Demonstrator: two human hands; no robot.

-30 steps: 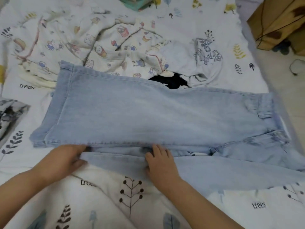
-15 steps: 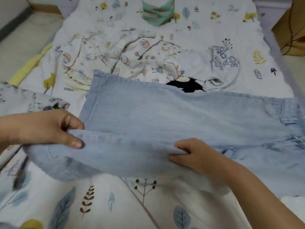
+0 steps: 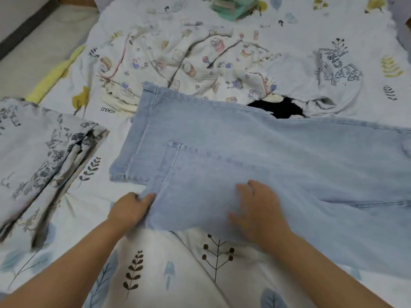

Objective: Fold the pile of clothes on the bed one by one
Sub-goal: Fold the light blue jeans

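A: Where are the jeans (image 3: pixel 255 156) placed?

B: Spread flat on the bed (image 3: pixel 169 263), long axis running left to right. Hems at the left, waist end cut off by the right frame edge. One leg is laid over the other, its hem offset short of the lower one.

A: Hand states?

B: The left hand (image 3: pixel 130 210) is closed in a pinch on the near-left corner of the upper leg. The right hand (image 3: pixel 258 210) is laid open and flat on the denim, nothing gripped; it is blurred, so finger detail can't be confirmed.

A: What does the next move turn on?

B: Probably the hem offset. Both hands are set at the hem end, the left nearer the corner. The unfolded pile (image 3: pixel 189 63) is lying beyond the far edge; a folded floral piece (image 3: pixel 44 152) is parked left.
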